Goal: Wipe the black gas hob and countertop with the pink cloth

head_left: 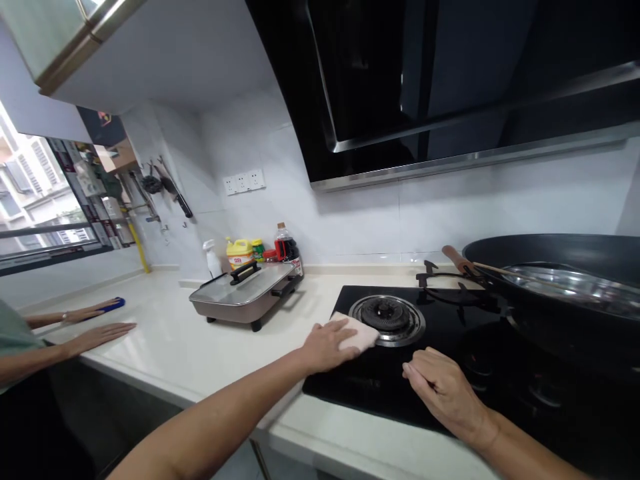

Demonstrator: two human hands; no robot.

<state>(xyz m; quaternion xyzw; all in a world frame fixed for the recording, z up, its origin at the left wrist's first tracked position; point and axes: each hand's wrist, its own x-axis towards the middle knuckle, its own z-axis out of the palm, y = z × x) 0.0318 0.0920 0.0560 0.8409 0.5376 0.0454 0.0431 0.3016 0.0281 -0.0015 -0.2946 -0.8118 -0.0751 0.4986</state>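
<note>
My left hand (330, 345) presses a pale folded cloth (361, 335) onto the left part of the black glass cooktop (370, 393). Its fingers lie over the cloth, which touches the metal ring of the round burner (385, 317). The burner's pan support is off. Above the cooktop's front middle, my right hand (445, 390) is closed in a loose fist, and nothing shows in it. To its right are dark control knobs (545, 390). A large black wok (540, 243) with a wooden handle stands over the right burner, holding a shiny metal piece.
An electric pan (245, 310) with a glass lid sits on the white counter (165, 340), bottles behind it. At far left, another person's hands (100, 333) lie on the counter, one on a blue cloth (113, 305). A range hood (450, 87) overhangs the cooktop.
</note>
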